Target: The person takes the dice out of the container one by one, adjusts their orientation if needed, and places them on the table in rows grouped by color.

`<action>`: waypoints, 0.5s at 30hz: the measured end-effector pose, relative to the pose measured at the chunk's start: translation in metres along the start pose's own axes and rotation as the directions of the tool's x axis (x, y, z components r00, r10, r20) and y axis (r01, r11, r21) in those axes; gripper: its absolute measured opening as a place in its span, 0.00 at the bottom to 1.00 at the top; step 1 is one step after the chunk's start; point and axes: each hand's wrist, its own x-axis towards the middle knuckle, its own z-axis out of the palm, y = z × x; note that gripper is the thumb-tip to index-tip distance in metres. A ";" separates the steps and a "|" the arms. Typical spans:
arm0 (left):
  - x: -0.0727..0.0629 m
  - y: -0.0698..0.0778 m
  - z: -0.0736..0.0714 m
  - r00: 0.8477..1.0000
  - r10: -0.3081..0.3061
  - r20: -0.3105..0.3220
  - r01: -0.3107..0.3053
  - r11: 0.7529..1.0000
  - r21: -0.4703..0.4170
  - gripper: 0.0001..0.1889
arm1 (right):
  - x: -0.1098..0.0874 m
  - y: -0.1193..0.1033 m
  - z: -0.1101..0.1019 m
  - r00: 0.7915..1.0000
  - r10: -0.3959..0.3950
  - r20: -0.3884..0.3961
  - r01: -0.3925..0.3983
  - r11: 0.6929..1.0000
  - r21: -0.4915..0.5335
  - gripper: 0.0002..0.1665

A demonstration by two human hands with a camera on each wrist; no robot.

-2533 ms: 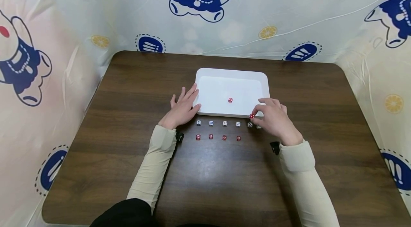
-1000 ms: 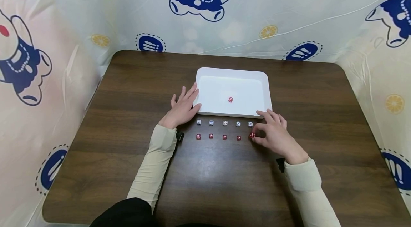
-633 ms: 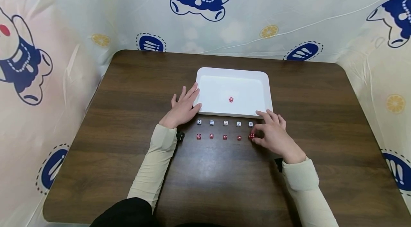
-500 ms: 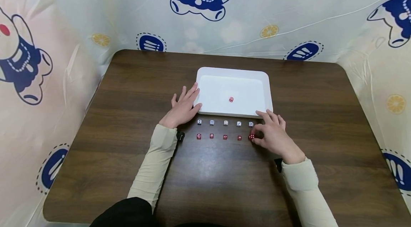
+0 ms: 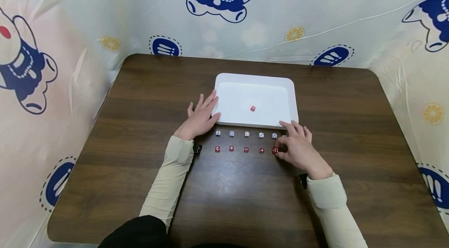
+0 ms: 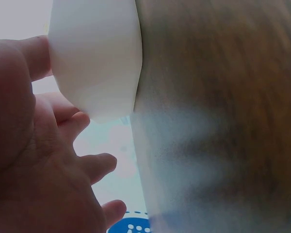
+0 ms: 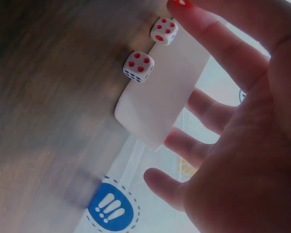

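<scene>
My right hand (image 5: 296,144) pinches a red die (image 5: 275,150) between thumb and index finger, at the right end of a row of red dice (image 5: 246,149). In the right wrist view only a sliver of that red die (image 7: 182,3) shows at the top edge. Above this row runs a row of white dice (image 5: 247,134), its right end partly behind my fingers. My left hand (image 5: 198,120) rests with spread fingers against the left side of a white tray (image 5: 254,79). One more red die (image 5: 253,108) lies inside the tray.
The dark wooden table (image 5: 140,170) carries everything. Patterned cloth (image 5: 224,37) hangs behind it and at both sides. In the right wrist view, two white dice (image 7: 138,66) sit close beside the tray's wall (image 7: 157,97).
My right hand has brought the red die from over the tray's front edge down to the red row's right end. It has barely shifted over the last second. The left hand stays put.
</scene>
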 end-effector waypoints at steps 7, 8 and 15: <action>0.000 0.001 0.000 1.000 -0.004 0.005 0.004 1.000 -0.002 0.33 | 0.000 0.000 0.002 1.000 0.005 0.001 -0.005 1.000 -0.009 0.07; 0.000 0.001 -0.001 1.000 -0.005 0.006 0.005 1.000 -0.003 0.33 | 0.000 0.000 0.002 1.000 0.007 0.002 -0.007 1.000 -0.010 0.07; -0.001 0.001 -0.001 1.000 -0.009 0.008 0.009 1.000 -0.003 0.33 | 0.000 0.001 0.005 1.000 0.013 0.001 -0.013 0.999 -0.029 0.07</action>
